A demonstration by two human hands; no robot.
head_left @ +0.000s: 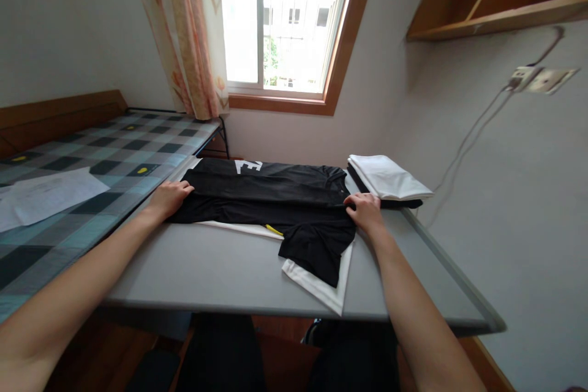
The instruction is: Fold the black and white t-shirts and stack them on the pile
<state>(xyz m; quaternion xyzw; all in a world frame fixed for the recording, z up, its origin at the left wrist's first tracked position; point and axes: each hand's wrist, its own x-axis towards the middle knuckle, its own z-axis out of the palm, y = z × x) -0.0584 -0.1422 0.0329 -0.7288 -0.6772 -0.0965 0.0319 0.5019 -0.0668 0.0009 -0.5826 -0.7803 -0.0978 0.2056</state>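
Observation:
A black T-shirt (266,196) with white lettering lies sideways on the grey table, its far part folded or creased lengthwise. One short sleeve points toward me at the right. White cloth (316,288) shows beneath its near edge, with a small yellow strip beside it. My left hand (171,198) grips the shirt's left end, fingers curled on the fabric. At the other end, near the collar, my right hand (365,209) is closed on the shirt, thumb and fingers together.
Folded white and black clothes (390,177) are stacked at the table's back right. Left of the table (220,275) stands a bed (114,147) with a checked cover and papers (59,193). A cable hangs along the right wall.

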